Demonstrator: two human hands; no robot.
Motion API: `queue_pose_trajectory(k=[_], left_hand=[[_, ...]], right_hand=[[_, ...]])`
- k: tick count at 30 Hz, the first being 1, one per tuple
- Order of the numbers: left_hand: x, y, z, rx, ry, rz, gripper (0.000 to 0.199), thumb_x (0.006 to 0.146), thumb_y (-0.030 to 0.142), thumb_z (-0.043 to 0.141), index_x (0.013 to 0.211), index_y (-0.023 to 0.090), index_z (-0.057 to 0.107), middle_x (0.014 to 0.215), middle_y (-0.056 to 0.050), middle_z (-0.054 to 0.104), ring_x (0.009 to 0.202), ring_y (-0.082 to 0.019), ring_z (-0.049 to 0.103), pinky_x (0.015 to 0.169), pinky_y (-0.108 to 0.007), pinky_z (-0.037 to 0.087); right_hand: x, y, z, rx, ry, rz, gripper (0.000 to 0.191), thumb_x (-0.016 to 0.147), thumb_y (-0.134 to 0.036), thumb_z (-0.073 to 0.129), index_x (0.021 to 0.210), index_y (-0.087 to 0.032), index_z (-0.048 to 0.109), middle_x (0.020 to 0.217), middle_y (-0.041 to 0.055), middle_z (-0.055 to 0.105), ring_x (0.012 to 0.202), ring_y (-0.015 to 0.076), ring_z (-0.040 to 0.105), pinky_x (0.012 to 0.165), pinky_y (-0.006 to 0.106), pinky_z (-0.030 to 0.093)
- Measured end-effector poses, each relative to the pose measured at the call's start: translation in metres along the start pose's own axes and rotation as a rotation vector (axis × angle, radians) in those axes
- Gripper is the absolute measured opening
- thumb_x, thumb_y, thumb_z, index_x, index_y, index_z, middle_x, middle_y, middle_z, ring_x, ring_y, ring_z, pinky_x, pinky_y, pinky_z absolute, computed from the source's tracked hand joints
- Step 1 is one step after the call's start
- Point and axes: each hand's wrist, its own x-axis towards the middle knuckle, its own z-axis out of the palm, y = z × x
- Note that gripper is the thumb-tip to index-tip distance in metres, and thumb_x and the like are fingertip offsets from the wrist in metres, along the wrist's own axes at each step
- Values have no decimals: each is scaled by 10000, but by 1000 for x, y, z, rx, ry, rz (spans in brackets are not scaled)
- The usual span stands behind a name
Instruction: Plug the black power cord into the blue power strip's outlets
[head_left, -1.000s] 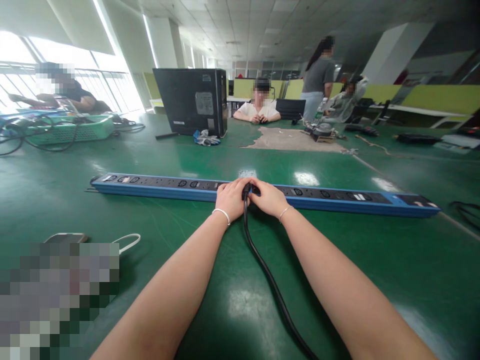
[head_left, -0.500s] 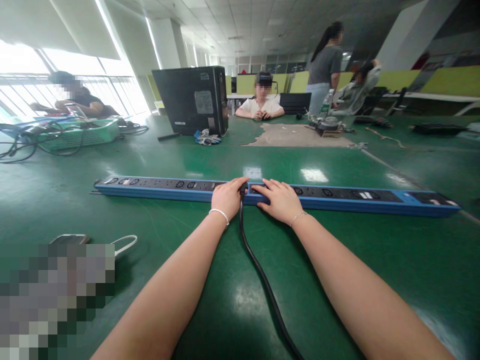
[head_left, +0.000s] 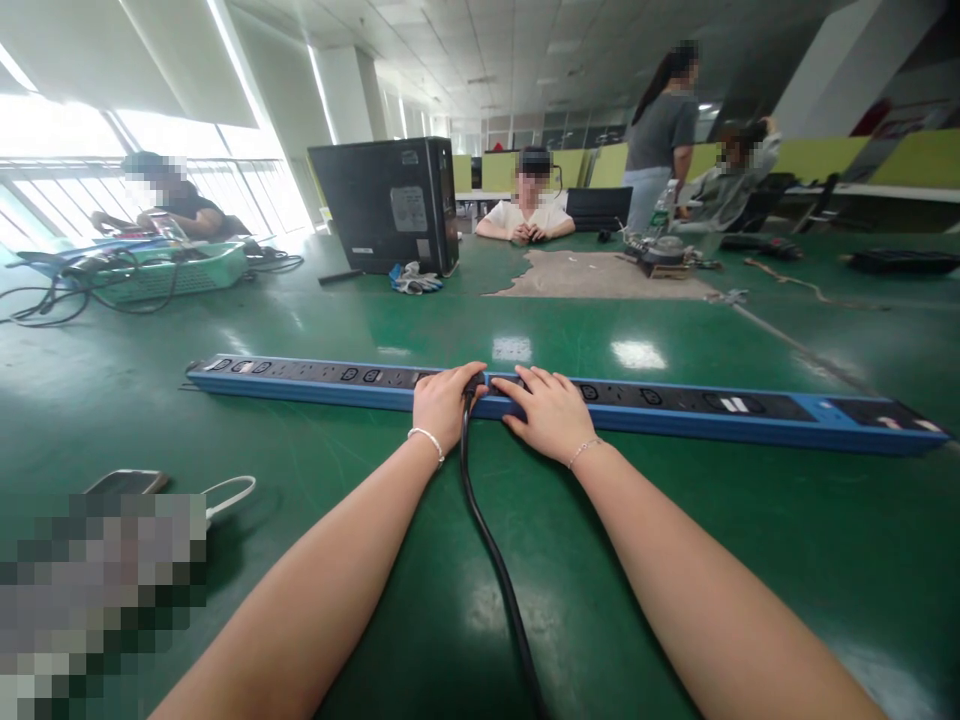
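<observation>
A long blue power strip with black sockets lies across the green table in front of me. My left hand is closed on the black plug at the strip's middle. Its fingers partly cover the plug, so I cannot tell how deep it sits in the socket. From the plug a black cord runs down toward me. Just right of the plug, my right hand grips the strip, thumb on the front side and fingers spread over the top toward the far edge.
At the left front lie a phone and a blurred-out object with a white loop. Beyond the strip stand a black computer case, gloves and a green basket with cables. A person sits opposite; others are farther back.
The view has shifted slightly, so the hands and strip middle appear a little farther left. Both hands keep the same hold on the plug and strip.
</observation>
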Motion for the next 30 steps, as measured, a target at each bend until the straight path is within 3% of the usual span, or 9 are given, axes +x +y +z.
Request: queue_pose_trajectory(k=[4,10,12,16,17,20,24,30], left_hand=[[0,2,-2,-55,23,11,303,889,379,482,1152,266,581,1025,-30,692,965,-190,626,915,-338,412],[8,3,-11,-282,309,-178,319,874,348,507,1166,233,562,1058,-22,670,914,-173,635,829,-277,475],[12,-10,-16,-274,361,-224,309,856,336,532,1145,238,581,1039,-18,672,902,-180,634,832,-291,476],[13,-58,-30,-285,527,-355,290,833,281,537,1102,203,612,1002,-39,676,881,-175,624,833,-294,476],[11,-70,-34,-283,521,-368,290,827,280,537,1091,192,621,999,-47,677,884,-177,622,831,-295,477],[5,-92,-42,-264,338,-331,315,806,307,550,1096,213,630,1014,-45,680,915,-190,619,845,-311,475],[2,-98,-43,-218,147,-319,360,802,338,530,1139,243,614,989,-38,689,913,-210,626,875,-358,464],[2,-106,-48,-248,57,-234,396,807,368,504,1161,215,596,955,-45,693,877,-203,635,890,-352,458]], right_hand=[[0,0,0,13,10,12,529,802,-410,564,1317,-356,451,1386,80,445,1250,269,406,1008,438,304],[0,0,2,30,14,14,524,805,-414,562,1315,-367,453,1385,74,450,1255,263,403,1017,430,293],[0,1,2,29,11,15,528,809,-417,556,1323,-365,445,1389,73,447,1257,261,400,1021,428,288],[0,2,2,36,1,9,532,816,-420,546,1333,-358,434,1390,74,445,1251,255,403,1017,426,290],[0,2,1,38,1,8,532,814,-418,549,1331,-358,437,1389,73,447,1248,255,406,1015,426,293],[0,2,1,44,8,8,530,808,-412,557,1324,-358,444,1383,75,453,1242,259,412,1009,428,300],[0,2,1,49,16,13,523,807,-411,559,1316,-354,455,1380,78,455,1247,263,411,1009,428,302],[0,2,1,58,16,7,516,813,-411,552,1316,-352,457,1383,78,451,1250,263,407,1013,429,300]])
